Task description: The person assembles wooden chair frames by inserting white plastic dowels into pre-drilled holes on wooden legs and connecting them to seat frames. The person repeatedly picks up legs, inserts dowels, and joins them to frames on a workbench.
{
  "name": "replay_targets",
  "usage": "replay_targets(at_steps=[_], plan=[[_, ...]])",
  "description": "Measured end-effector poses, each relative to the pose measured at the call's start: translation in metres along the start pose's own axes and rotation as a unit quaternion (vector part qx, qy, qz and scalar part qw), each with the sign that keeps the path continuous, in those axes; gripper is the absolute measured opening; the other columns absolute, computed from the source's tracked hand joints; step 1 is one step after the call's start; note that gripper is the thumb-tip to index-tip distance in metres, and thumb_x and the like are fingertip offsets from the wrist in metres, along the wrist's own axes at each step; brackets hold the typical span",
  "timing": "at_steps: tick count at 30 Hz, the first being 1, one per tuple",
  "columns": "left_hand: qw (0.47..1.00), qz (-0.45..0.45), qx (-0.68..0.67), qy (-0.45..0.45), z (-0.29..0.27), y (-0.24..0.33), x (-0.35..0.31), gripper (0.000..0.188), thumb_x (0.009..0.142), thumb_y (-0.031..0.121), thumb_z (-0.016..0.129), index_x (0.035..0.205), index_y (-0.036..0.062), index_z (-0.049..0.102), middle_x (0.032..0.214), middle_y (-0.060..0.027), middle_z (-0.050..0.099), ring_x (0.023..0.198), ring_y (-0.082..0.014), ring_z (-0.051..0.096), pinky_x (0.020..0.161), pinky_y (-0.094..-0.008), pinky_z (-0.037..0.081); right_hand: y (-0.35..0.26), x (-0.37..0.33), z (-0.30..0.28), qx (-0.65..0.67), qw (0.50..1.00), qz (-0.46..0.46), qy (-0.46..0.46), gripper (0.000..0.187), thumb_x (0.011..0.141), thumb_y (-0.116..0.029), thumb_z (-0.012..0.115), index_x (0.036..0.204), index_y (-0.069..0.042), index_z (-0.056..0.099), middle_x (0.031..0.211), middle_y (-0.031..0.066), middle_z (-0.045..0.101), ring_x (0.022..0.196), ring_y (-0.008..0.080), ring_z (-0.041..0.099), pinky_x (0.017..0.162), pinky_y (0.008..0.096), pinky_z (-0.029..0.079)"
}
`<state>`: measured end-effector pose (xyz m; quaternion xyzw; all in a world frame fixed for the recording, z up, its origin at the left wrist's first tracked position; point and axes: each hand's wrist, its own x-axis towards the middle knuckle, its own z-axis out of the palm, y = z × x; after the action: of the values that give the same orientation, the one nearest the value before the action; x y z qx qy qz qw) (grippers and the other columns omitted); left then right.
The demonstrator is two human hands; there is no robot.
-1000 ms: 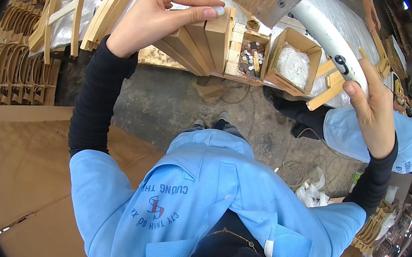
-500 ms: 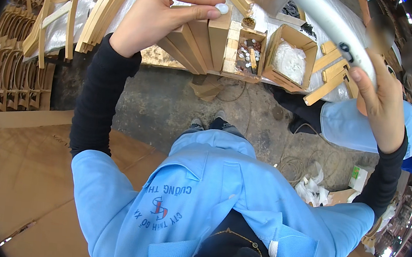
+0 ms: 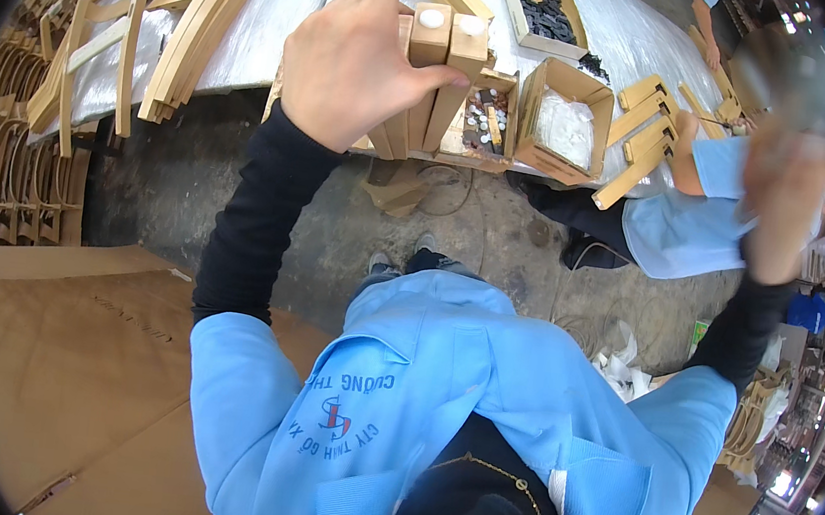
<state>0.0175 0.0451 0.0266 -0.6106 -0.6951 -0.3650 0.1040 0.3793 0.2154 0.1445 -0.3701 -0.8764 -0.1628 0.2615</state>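
My left hand (image 3: pixel 351 75) is spread open against a row of upright wooden legs, its thumb lying by the front leg (image 3: pixel 465 57) and its index finger stretched out. White round glides sit on the top ends of two legs: one glide (image 3: pixel 432 18) on the left leg, another glide (image 3: pixel 471 25) on the right one. Raised at the far right, my right hand (image 3: pixel 789 192) grips a mallet (image 3: pixel 792 86). Motion smears both the hand and the mallet, so the head's shape is hard to make out.
Beside the legs stand a box of loose glides (image 3: pixel 493 115), a carton with a white plastic bag (image 3: pixel 565 123) and a tray of black parts (image 3: pixel 544 12). Bent wooden frames (image 3: pixel 189 43) lie at left. Close on the right, a co-worker in blue (image 3: pixel 682 231) handles wooden pieces (image 3: pixel 635 145).
The mallet has swung away from above the legs to the far right. My left hand has let go of the glide, which rests on a leg end, and opened beside the legs.
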Motion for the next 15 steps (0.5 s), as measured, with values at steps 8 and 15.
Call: replay_targets(at_steps=[8, 15], plan=[[0.999, -0.044, 0.006, -0.025, 0.000, 0.000, 0.007, 0.110, 0.060, 0.035, 0.091, 0.147, -0.0039, 0.034, 0.076, -0.0202, 0.066, 0.071, -0.0377, 0.067, 0.064, -0.0434, 0.054, -0.007, -0.004, -0.061, -0.069, 0.996, -0.035, -0.046, 0.036, 0.092, -0.014, 0.064, 0.127, -0.006, 0.058, 0.103, 0.0134, 0.065, 0.084, 0.0249, 0.063, 0.072, 0.0364, 0.051], [0.999, -0.031, 0.017, -0.018, 0.004, 0.000, -0.002, 0.109, 0.061, 0.033, 0.091, 0.147, -0.0034, 0.035, 0.075, -0.0184, 0.066, 0.071, -0.0370, 0.067, 0.064, -0.0422, 0.054, -0.055, -0.064, 0.030, -0.192, 0.965, 0.010, -0.177, 0.045, 0.091, -0.025, 0.068, 0.132, -0.010, 0.056, 0.116, 0.0205, 0.063, 0.086, 0.0362, 0.066, 0.075, 0.0428, 0.053]])
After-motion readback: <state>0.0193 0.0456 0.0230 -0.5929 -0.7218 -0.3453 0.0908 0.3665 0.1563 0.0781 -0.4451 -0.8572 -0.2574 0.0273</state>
